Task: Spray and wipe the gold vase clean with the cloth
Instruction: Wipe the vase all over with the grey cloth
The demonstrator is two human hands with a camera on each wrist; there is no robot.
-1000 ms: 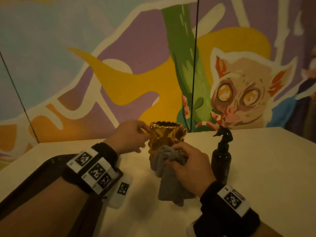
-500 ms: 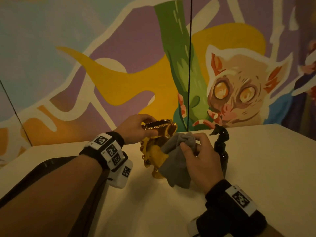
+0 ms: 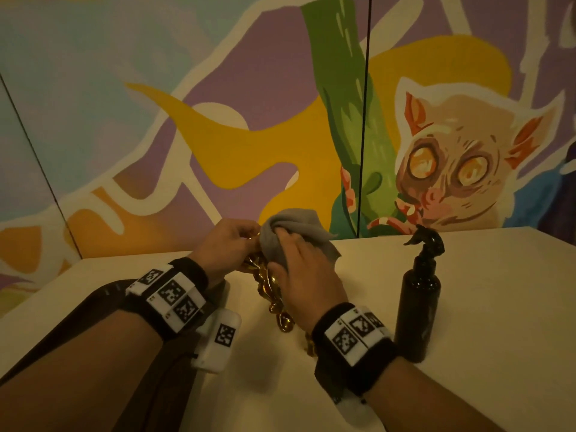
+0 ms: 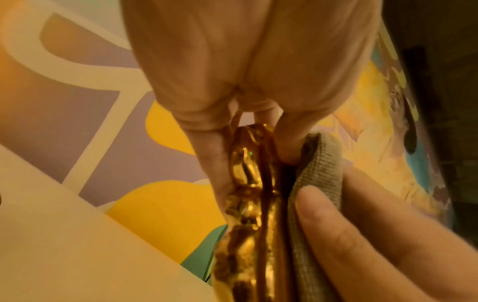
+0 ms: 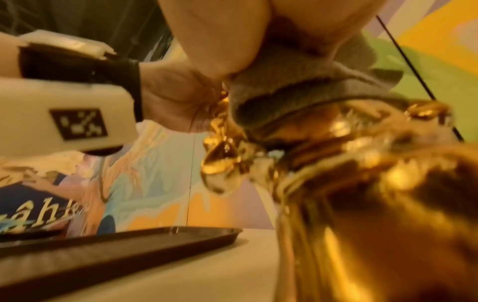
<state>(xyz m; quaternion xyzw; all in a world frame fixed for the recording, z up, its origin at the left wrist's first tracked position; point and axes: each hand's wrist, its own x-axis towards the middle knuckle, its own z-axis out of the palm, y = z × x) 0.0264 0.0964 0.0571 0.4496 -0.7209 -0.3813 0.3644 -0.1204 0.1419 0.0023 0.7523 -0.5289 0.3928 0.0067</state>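
The gold vase (image 3: pixel 271 291) leans over toward me above the white table (image 3: pixel 498 322), its ruffled rim (image 4: pixel 248 183) at the far end. My left hand (image 3: pixel 240 241) pinches that rim between thumb and fingers (image 4: pixel 214 163). My right hand (image 3: pixel 293 254) holds the grey cloth (image 3: pixel 296 226) bunched up and presses it onto the vase's mouth, right beside the left fingers. In the right wrist view the cloth (image 5: pixel 297 85) covers the rim of the vase (image 5: pixel 362 204). Most of the vase body is hidden under my right hand in the head view.
A black spray bottle (image 3: pixel 419 300) stands upright just right of my right wrist. A dark tray (image 5: pixel 116 249) lies on the table at the left, under my left forearm. A painted wall runs close behind the table's far edge.
The vase has gone from upright to tipped well over toward me. My right hand has carried the cloth up from the vase's front to its mouth. The left hand has kept its hold on the rim.
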